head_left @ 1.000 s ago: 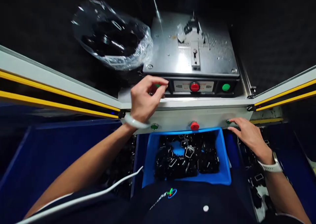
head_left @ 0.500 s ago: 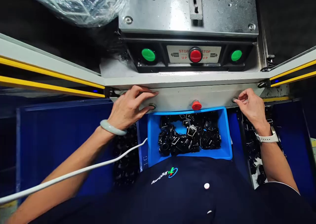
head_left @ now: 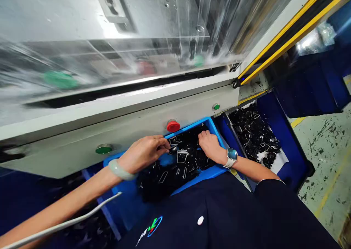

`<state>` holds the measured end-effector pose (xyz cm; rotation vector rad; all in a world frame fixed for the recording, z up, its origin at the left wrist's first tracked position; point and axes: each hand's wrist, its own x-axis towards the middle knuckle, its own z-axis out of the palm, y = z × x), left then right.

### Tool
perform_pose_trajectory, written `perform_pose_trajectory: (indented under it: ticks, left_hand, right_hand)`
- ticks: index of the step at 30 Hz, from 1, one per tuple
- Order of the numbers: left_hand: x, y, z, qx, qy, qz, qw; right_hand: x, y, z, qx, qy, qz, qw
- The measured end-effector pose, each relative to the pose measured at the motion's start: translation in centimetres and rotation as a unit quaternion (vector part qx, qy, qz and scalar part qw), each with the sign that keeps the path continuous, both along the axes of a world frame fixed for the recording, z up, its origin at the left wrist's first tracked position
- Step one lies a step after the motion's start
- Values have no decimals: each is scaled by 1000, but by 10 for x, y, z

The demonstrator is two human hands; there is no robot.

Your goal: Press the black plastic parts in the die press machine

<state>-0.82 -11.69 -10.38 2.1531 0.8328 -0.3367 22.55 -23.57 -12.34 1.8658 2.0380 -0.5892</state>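
My left hand [head_left: 148, 149], with a pale bangle at the wrist, is over the left part of a blue plastic bin [head_left: 216, 128]. Its thumb and fingers are pinched on a small shiny black part [head_left: 173, 150]. On the bin's right side my right hand [head_left: 210, 145] reaches down among the loose black parts [head_left: 166, 185]. Its fingers are curled together, and whatever they hold is hidden. A black part with a bright rectangular frame [head_left: 182, 155] lies between the two hands.
Behind the bin a pale machine panel carries a red button [head_left: 173, 126] and green buttons [head_left: 104, 148] [head_left: 216, 106]. Clear plastic sheeting [head_left: 186, 7] blurs the machine bed. A blue container [head_left: 294, 157] of black parts stands right; a white cable [head_left: 68, 225] crosses lower left.
Both hands have left the panel buttons and come down into the blue bin. The view has turned right, and a clear sheet now covers the machine front.
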Motion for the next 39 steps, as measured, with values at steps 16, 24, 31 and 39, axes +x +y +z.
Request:
perform_pose_trajectory:
  ticks: [16, 24, 31, 39]
  left_hand:
    - [32, -46, -57, -209, 120, 123, 963]
    - [33, -51, -38, -327, -30, 326, 886]
    - [19, -43, 28, -303, -326, 419, 792]
    - [19, -30, 49, -264, -404, 476, 735]
  right_hand:
    - [-2, 4, 1, -46, 15, 18, 999]
    - [15, 7, 7, -26, 69, 19, 997]
    - [32, 17, 39, 143, 373, -171, 901]
    - [6, 43, 97, 148, 500, -259, 813]
